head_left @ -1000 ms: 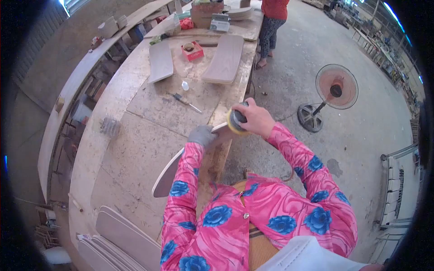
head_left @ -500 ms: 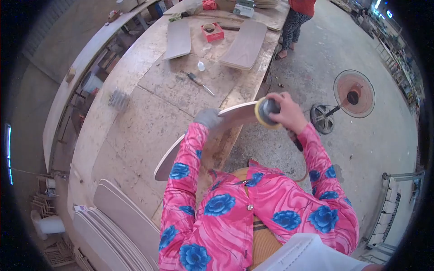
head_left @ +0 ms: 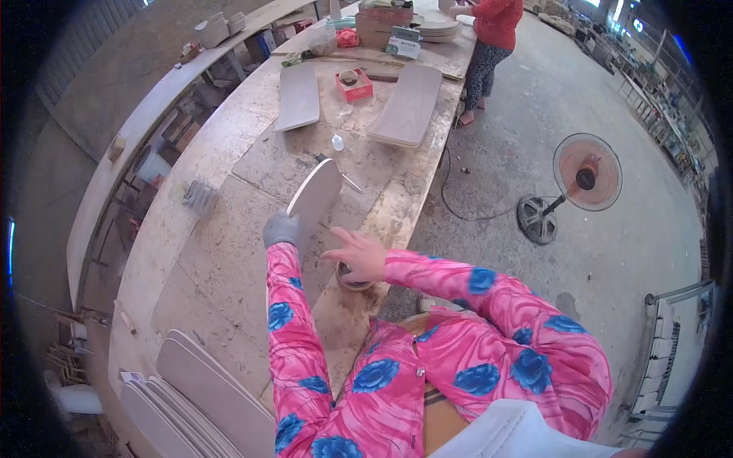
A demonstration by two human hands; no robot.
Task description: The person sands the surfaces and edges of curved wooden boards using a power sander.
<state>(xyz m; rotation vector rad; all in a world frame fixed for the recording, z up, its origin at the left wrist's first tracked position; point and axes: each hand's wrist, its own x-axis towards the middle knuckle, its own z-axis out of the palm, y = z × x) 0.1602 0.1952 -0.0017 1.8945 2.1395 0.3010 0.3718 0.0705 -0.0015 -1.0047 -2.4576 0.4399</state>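
My left hand (head_left: 282,230), in a grey glove, is closed on the edge of a curved wooden board (head_left: 318,195). The board is tilted up on edge above the workbench, and my sleeve hides part of its lower end. My bare right hand (head_left: 362,255) is beside the board's face, its fingers stretched and spread. Just under that palm is the round sander (head_left: 353,284), resting at the near edge of the bench and mostly covered by the hand. Whether the palm still touches it I cannot tell.
On the workbench (head_left: 229,237) lie more boards (head_left: 406,103), a red box (head_left: 354,86), a small white bottle (head_left: 337,142) and a screwdriver-like tool (head_left: 351,182). Stacked boards (head_left: 183,404) stand lower left. A fan (head_left: 586,174) is on the floor right. A person (head_left: 492,46) stands at the far end.
The sander has come down from the board's right end to the bench edge, and my right hand has moved left and spread its fingers. My left hand has shifted left, turning the board steeper.
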